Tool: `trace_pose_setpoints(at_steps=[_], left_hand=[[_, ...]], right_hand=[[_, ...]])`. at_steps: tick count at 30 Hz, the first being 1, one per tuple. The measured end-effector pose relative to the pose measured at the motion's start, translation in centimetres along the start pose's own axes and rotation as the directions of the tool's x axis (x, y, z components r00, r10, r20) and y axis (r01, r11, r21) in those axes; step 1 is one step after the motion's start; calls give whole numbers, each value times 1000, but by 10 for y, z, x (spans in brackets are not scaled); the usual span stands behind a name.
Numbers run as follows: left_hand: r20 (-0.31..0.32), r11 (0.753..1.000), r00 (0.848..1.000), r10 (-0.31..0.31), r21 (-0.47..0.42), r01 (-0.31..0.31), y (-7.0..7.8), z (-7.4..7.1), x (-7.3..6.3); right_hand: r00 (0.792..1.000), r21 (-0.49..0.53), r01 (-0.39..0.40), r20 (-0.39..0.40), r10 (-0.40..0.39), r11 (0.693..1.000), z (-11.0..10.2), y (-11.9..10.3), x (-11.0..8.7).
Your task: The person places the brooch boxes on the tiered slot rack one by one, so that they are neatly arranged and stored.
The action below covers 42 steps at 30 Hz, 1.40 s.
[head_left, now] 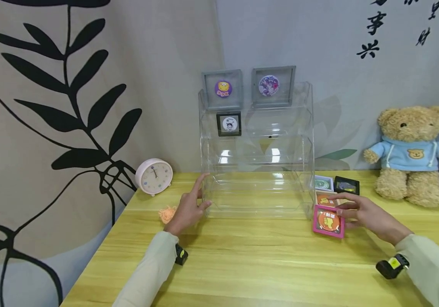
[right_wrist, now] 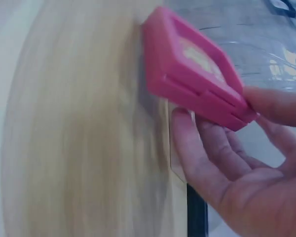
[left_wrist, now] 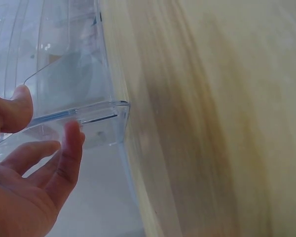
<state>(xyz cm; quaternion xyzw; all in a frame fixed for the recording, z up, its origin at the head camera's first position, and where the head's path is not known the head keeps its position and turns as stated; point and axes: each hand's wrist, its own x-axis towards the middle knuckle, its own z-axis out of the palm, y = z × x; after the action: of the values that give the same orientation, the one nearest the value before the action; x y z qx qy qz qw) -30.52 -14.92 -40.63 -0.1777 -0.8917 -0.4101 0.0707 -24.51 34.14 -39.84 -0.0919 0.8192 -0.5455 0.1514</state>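
A clear tiered display rack (head_left: 257, 200) stands on the table. My left hand (head_left: 188, 211) holds its left side near the bottom; in the left wrist view the thumb and fingers lie on either side of the clear panel (left_wrist: 74, 113). By the rack's lower right corner, my right hand (head_left: 369, 217) grips a pink square badge frame (head_left: 328, 221) with an orange round badge inside. The right wrist view shows this pink frame (right_wrist: 197, 74) tilted, between thumb and fingers. Behind it lies a pale frame (head_left: 324, 199) with an orange badge, partly hidden by the hand and pink frame.
Two grey frames (head_left: 223, 102) with badges stand on the rack's top tier, a small black frame (head_left: 229, 133) below. A white frame (head_left: 324, 183) and a black frame (head_left: 347, 185) lie right of the rack. Nearby are a teddy bear (head_left: 409, 153), a clock (head_left: 154, 176) and an orange fuzzy item (head_left: 167, 214).
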Motion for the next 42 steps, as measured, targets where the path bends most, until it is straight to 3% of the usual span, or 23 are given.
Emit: trace_pose_setpoints(at_steps=[3,9,19,24,30,35,42], left_hand=[[-4,1000,1000,4,7,-3,1,-1,0],[9,1000,1000,-12,-14,12,1,-2,-1],[1,1000,1000,-6,5,6,1,0,-1],[3,1000,1000,-9,9,9,1,-1,0],[-2,1000,1000,-5,8,5,1,0,0],[2,1000,1000,-9,8,9,1,0,-1],[-2,1000,1000,-8,12,9,1,0,-1]], right_hand=[[998,141,-22,59,14,990,-6,2,-1],[982,359,-53,190,-17,932,-10,5,-2],[972,542,-16,205,-114,840,-6,-8,-8],[972,504,3,201,-121,863,0,-15,-10],[959,504,65,207,-194,861,11,-26,-9],[966,419,138,142,-215,897,17,-43,-5],[973,389,185,54,-223,903,24,-77,6]])
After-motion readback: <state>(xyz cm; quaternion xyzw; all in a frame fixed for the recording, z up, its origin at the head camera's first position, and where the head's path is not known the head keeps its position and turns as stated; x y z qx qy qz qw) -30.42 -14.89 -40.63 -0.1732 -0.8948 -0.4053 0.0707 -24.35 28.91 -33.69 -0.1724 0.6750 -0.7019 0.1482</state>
